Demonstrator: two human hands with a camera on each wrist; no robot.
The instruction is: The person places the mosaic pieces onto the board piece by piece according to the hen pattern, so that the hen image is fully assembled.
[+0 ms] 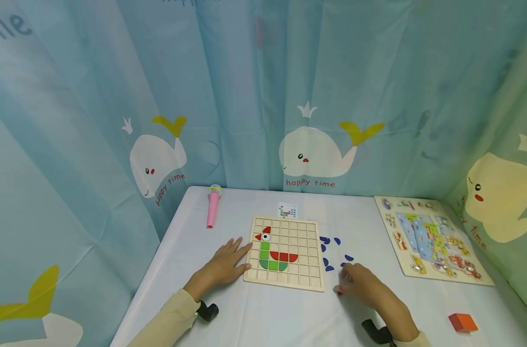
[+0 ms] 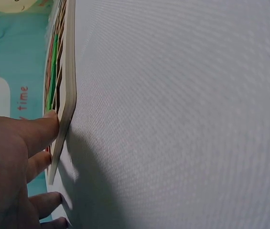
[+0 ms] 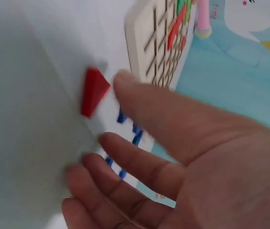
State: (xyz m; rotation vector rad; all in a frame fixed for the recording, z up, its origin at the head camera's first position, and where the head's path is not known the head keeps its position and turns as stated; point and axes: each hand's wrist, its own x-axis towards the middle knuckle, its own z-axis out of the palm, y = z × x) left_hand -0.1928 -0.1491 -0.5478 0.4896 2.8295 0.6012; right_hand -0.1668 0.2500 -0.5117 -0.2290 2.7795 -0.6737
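Right hand (image 1: pixel 360 283), fingers apart, by the red piece (image 3: pixel 93 93) off the near-right corner of the board (image 1: pixel 307 275): likely light, stiff, best side-pinched; my left hand (image 1: pixel 226 262) lies spread.

L hand (image 2: pixel 10 162) touching bd (image 2: pixel 70 71), wht cloth (image 2: pixel 182 109)

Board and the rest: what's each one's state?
Board: flat, partly filled
Red piece: loose, off board
Blue pieces: loose, off board
Left hand: touching board
Right hand: beside red piece, not gripping
Card: flat, face up
Microphone: lying down, power unclear
Puzzle: flat
Orange block: unheld
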